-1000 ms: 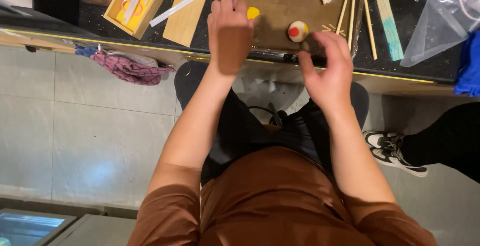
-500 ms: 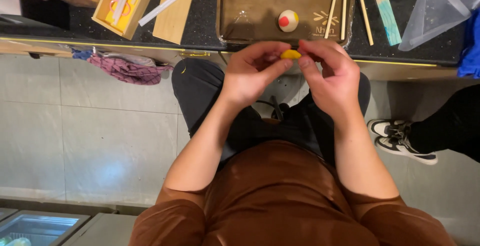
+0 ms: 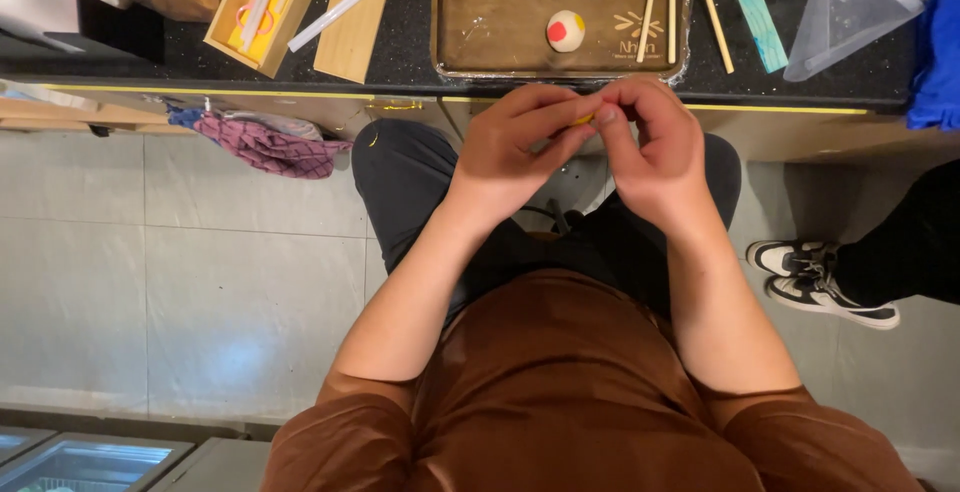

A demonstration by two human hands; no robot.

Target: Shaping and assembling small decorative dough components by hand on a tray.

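Black counter [image 3: 400,62] runs along the top, bearing a wooden tray [image 3: 500,22] cut off above. Just below its edge, left hand [image 3: 510,152] and right hand [image 3: 655,147] pinch together a yellow lump [image 3: 583,119], mostly hidden by fingertips.

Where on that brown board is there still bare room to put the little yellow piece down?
The brown board is bare on its left half, between its left rim and the white ball with red and yellow spots. Its near edge in front of the ball is free too. The right side is crowded by sticks. Both the left hand and right hand pinch the yellow piece.
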